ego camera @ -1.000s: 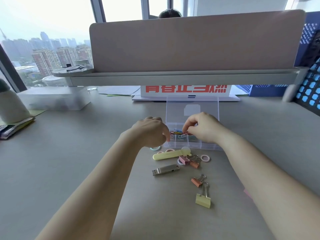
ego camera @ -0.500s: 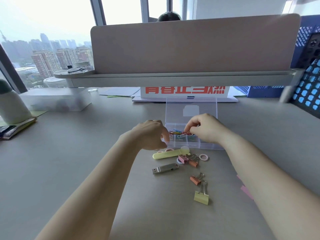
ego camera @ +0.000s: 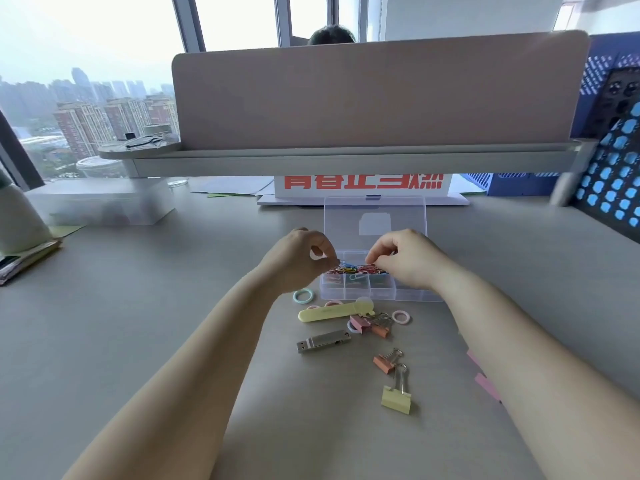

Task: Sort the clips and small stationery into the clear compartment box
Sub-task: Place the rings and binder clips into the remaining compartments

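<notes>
The clear compartment box (ego camera: pixel 408 295) sits open on the desk, lid upright, with coloured paper clips (ego camera: pixel 349 270) heaped in its compartments. My left hand (ego camera: pixel 298 259) hovers at the box's left end and pinches a paper clip at its fingertips. My right hand (ego camera: pixel 407 259) is over the box and pinches clips from the heap. In front of the box lie a teal ring (ego camera: pixel 303 295), a pink ring (ego camera: pixel 401 317), a yellow stationery tool (ego camera: pixel 332 312), a USB stick (ego camera: pixel 323 341), pink and orange binder clips (ego camera: pixel 370 323), another orange binder clip (ego camera: pixel 387 362) and a yellow binder clip (ego camera: pixel 397 398).
A desk divider with a shelf (ego camera: pixel 346 157) overhangs behind the box. A frosted container (ego camera: pixel 100 204) stands at the left, papers and a red-lettered sign (ego camera: pixel 363 183) behind, blue perforated organisers (ego camera: pixel 613 181) at the right. Pink sticky notes (ego camera: pixel 486 384) lie by my right forearm.
My left hand has lifted slightly and its fingers now pinch a clip above the box's left end; the teal ring it covered is now visible. My right hand stays over the clips.
</notes>
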A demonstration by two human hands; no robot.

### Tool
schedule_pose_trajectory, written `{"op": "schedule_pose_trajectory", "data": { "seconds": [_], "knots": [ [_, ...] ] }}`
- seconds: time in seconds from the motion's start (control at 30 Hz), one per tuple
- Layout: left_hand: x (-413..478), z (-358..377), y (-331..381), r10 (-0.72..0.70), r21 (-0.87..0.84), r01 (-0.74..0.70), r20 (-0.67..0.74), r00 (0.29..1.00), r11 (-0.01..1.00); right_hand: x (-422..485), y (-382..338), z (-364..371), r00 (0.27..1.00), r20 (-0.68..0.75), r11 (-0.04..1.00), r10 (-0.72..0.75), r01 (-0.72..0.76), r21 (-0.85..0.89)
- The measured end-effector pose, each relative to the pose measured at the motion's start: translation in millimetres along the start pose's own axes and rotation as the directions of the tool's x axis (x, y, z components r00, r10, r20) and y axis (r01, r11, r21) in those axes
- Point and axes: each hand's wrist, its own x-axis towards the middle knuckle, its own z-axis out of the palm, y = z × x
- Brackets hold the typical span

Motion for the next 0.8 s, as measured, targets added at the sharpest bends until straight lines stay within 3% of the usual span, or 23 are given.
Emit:
{"op": "schedule_pose_trajectory", "data": {
  "seconds": [0.13,0.37,0.53,0.8],
  "knots": [
    [3.5,14.0,-0.5,-0.002,0.030,0.003,-0.045,0.999,1.000,1.3,3.0,0.8,1.000,-0.004,1.000,-0.005,0.005,-0.023],
    [0.1,14.3,-5.1,0.118,0.154,-0.127,0.067,0.991,0.980,1.6,1.9,3.7,1.000,0.022,0.989,-0.014,0.017,-0.145],
    [-0.1,10.0,-5.5,0.081,0.156,-0.081,0.006,0.997,0.984,2.2,4.7,-0.4,1.000,-0.015,0.986,0.008,-0.010,-0.168],
    [-0.2,9.6,-6.8,0.043,0.167,-0.047,0.031,0.999,0.985,2.2,5.8,-1.8,0.999,-0.037,0.983,0.018,-0.024,-0.182]
  ]
}}
